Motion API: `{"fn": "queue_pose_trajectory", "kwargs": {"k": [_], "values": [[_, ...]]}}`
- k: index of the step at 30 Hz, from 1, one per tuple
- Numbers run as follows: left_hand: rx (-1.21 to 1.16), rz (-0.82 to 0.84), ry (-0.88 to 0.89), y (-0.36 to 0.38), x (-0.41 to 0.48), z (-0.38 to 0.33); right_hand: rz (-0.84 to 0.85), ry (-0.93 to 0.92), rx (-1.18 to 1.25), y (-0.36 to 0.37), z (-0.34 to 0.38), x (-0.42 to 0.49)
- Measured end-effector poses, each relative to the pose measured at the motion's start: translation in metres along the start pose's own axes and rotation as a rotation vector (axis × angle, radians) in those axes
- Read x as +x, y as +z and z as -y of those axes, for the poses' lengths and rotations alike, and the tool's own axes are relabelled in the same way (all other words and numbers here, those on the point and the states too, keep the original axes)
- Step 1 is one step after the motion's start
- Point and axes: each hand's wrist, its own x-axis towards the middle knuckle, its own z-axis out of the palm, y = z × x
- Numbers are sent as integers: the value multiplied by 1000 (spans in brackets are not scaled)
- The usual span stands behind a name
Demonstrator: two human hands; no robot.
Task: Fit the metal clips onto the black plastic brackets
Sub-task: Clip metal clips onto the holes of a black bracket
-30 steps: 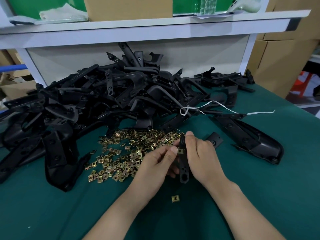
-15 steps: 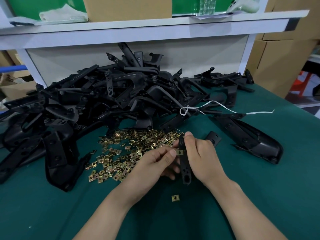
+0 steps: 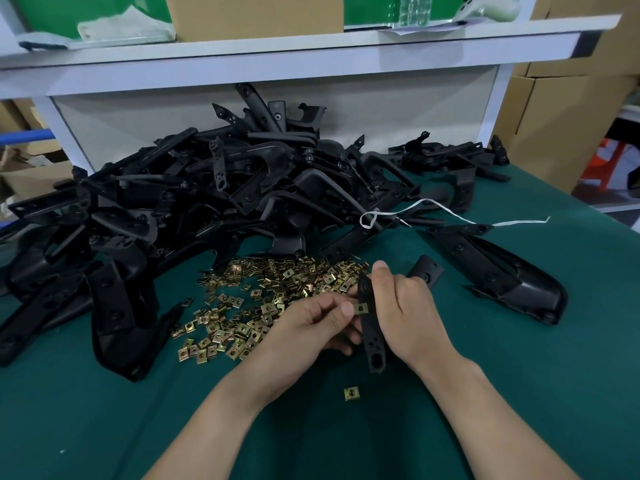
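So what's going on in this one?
A person is fitting clips at a green table. The right hand grips a black bracket, while the left hand pinches a metal clip against its edge. A pile of clips and a heap of brackets lie behind; one stray clip lies nearer.

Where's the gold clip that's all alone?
In the head view, the lone clip lies on the green mat near bottom centre, just below the held bracket.
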Motion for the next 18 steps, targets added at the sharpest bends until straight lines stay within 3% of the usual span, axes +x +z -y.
{"fn": "queue_pose_trajectory", "kwargs": {"k": [18], "values": [[10, 10, 6, 1, -2, -2, 27, -15, -22, -1, 3, -1]]}}
